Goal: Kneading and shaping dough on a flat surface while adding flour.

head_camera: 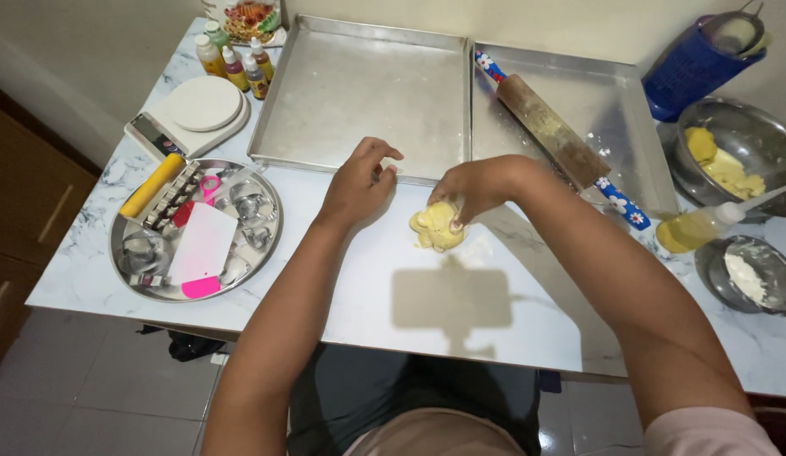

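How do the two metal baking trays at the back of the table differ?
The left tray holds nothing but a faint dusting; the right tray carries a rolling pin lying diagonally, its flowered blue handle sticking out over the front rim. The right tray also shows more flour specks. Both are shallow, rectangular, silver, and sit side by side.

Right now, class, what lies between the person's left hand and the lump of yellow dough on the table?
In the head view, nothing lies between the left hand and the dough: only bare marble-patterned table shows. The right hand presses the dough.
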